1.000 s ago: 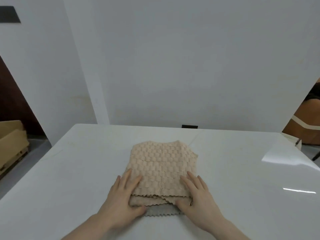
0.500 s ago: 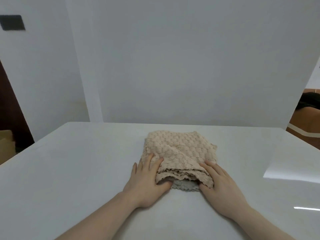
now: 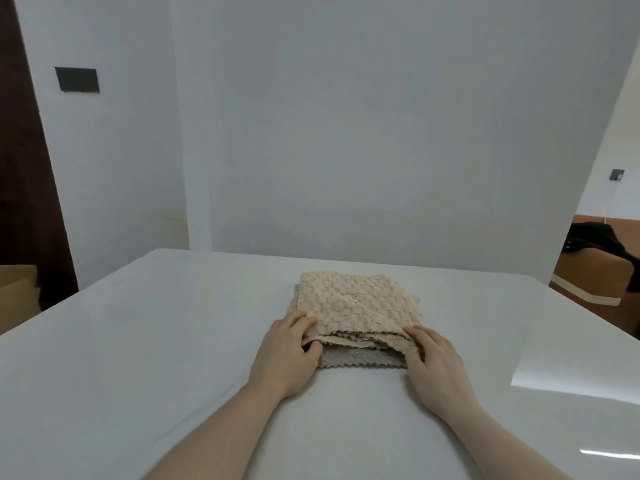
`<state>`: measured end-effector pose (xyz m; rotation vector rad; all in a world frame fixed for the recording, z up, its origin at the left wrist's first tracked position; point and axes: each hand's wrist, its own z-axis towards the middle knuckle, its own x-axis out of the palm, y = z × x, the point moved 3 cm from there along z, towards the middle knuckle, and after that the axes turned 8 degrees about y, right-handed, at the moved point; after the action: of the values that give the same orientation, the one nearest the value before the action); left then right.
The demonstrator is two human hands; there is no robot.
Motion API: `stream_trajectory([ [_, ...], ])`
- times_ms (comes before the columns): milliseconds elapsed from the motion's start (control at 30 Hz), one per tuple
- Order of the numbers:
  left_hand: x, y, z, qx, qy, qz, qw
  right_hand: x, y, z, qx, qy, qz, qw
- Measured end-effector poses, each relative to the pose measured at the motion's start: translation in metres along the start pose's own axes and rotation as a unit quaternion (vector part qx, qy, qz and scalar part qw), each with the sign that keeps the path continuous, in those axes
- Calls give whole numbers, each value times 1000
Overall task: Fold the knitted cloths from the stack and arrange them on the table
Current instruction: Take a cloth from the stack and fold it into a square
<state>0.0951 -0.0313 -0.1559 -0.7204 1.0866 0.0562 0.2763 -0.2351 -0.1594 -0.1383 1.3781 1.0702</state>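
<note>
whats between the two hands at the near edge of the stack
In the head view, between the left hand and right hand lie the near edges of the beige cloths, with a grey cloth beneath.

Both bare forearms are reaching forward from the lower edge of the view, converging slightly toward the middle. The left hand (image 3: 284, 358) is lying palm down with its wrist low, its fingers (image 3: 294, 322) curling over the near left corner of the beige cloths (image 3: 356, 304) while the thumb is tucking in beneath the layers, pinching them. The right hand (image 3: 434, 363) is mirroring it at the near right corner, palm down, fingers bent over the cloth edge and gripping it. The two hands are sitting apart, level with one another, knuckles slightly raised.
</note>
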Motion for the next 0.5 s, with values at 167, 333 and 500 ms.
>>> stream_trajectory([
  [167, -4, -2, -2, 17, -63, 28, 997, 1, -2, 0, -9, -24, 22, 999],
  [333, -5, -3, -3, 30, -91, 31, 995, -2, -5, 3, -3, -43, 61, 997],
  [500, -4, -1, -1, 26, -108, 5, 994, 1, -8, 5, -6, -66, 54, 996],
])
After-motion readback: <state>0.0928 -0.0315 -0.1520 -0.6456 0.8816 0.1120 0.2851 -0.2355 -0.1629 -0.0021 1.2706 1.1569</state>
